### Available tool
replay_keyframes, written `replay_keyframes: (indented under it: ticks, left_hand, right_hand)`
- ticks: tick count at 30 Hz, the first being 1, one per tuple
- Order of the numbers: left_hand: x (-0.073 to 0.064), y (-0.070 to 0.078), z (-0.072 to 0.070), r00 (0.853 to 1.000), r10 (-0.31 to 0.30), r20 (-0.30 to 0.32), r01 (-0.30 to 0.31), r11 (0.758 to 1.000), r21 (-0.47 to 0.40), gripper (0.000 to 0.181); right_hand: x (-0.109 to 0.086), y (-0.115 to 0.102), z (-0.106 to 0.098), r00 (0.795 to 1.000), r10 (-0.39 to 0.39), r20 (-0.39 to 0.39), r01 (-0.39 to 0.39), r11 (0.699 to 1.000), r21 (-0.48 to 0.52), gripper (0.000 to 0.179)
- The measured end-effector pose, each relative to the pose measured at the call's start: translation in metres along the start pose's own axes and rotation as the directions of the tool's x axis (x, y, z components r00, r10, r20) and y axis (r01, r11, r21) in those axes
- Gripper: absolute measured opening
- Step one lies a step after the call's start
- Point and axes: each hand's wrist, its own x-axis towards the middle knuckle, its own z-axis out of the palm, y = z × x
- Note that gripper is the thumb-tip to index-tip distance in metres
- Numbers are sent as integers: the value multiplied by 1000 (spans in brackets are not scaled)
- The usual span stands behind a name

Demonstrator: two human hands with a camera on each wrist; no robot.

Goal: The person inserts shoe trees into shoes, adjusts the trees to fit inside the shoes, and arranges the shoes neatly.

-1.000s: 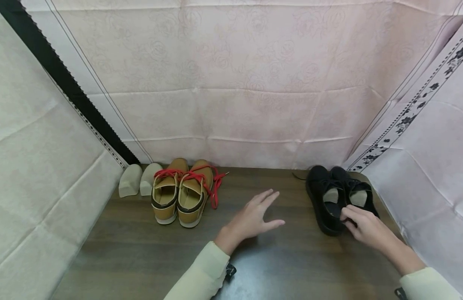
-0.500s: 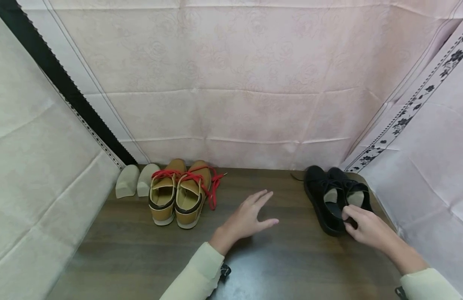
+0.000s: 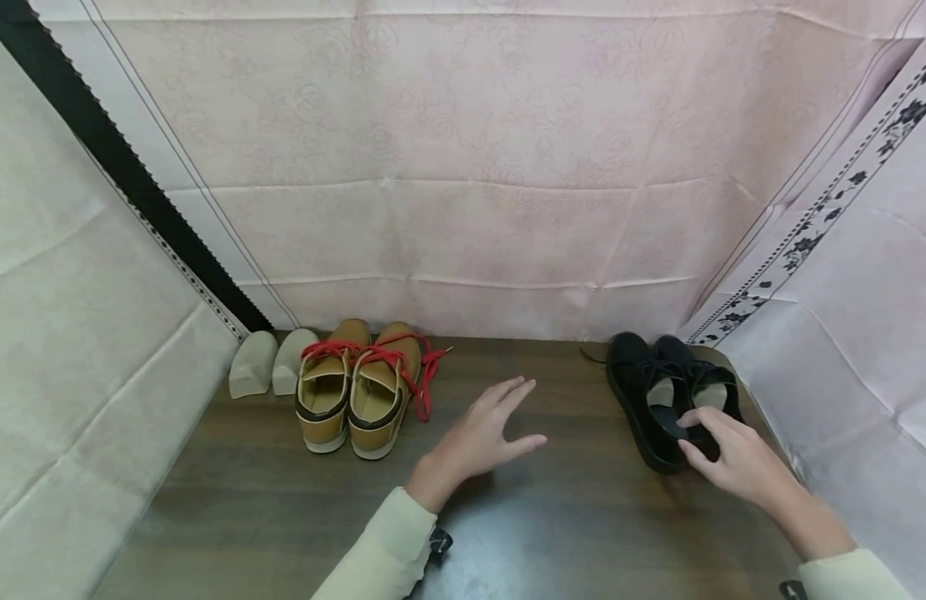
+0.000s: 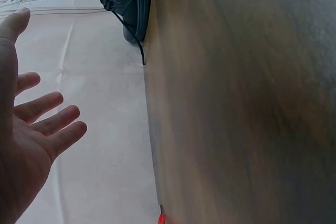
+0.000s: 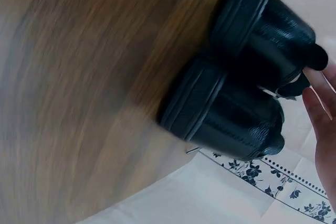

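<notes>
Black lace-up shoes [image 3: 638,379], two, stand at four o'clock in head view; two tan shoes [image 3: 382,379] and two pale toe-shaped forms [image 3: 252,367], toward eight. Wood-grain surface [image 3: 583,492] bears them, pale cloth [image 3: 470,233] on three sides. I have the right hand [image 3: 742,464] narrowly parted at the left black shoe's heel; touching, I cannot tell. The left hand [image 3: 473,437], at six, spreads wide. Right-wrist view alone shows heel tabs [image 5: 316,57].

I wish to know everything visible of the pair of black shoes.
The pair of black shoes stands upright, side by side, toes toward the back cloth, on the brown surface. Glossy heels, seemingly leather, bear rounded tabs above thick soles. Pale patches show inside. One thin lace trails leftward. The right hand is at the left shoe's heel; contact is uncertain.
</notes>
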Motion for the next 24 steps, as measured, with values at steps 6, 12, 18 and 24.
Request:
replay_keyframes:
  ticks: [6,12,18,24]
  left_hand:
    - [-5,-4,-9,1000,4,-15,-5,1000,-4,84]
    - [-14,-10,-21,999,13,-29,-13,1000,-2,84]
    - [-25,-17,-32,996,38,-84,-34,998,47,83]
    - [-35,-24,-44,990,58,-127,-48,996,81,83]
  right_hand:
    - [3,-12,2,999,32,-32,-30,999,34,38]
    - [7,-28,10,997,45,-62,-41,997,61,39]
    - [15,-48,14,996,65,-68,-59,994,94,40]
    - [25,-66,21,995,77,-68,-68,989,131,39]
